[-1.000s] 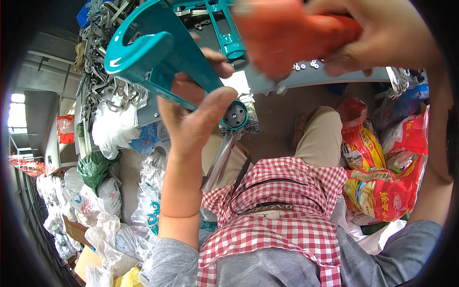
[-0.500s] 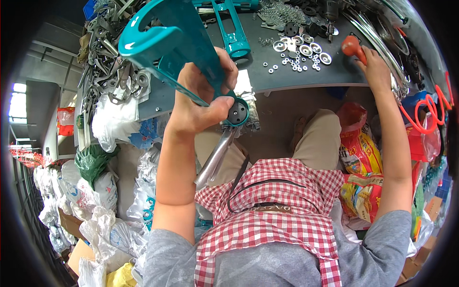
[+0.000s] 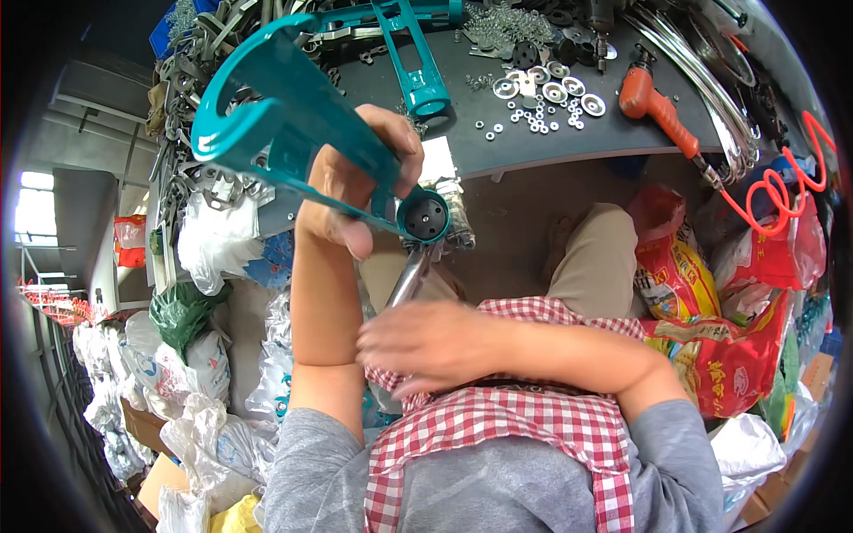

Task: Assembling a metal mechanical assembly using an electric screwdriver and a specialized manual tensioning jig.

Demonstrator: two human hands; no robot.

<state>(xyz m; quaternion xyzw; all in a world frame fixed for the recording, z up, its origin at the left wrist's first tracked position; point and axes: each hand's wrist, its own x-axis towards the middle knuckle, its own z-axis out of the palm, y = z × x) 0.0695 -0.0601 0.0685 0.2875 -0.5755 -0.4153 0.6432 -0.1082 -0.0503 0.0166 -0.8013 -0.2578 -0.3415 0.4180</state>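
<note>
My left hand (image 3: 369,169) is closed round the arm of a teal metal frame (image 3: 275,84), which I hold raised over the near edge of the bench. Its far end curves into an open ring. At its near end sits a round black disc (image 3: 426,218) with small holes. A shiny silver tube-like handle (image 3: 410,277) slants down from beneath the disc. My right hand (image 3: 426,345), somewhat blurred, is by the handle's lower end, back upward and fingers stretched out to the left. It hides that end, so contact cannot be made out.
A second teal frame (image 3: 416,75) lies on the dark bench (image 3: 493,147). Silver cup washers (image 3: 554,92), small white rings (image 3: 536,118) and springs (image 3: 511,28) lie beside it. An orange air tool (image 3: 656,105) with a coiled red hose (image 3: 769,206) rests at right. Metal parts (image 3: 240,44) are heaped at left.
My right hand has let go of the orange air tool on the bench and come down-left to the silver handle. The teal frame has shifted slightly left, still in my left hand.
</note>
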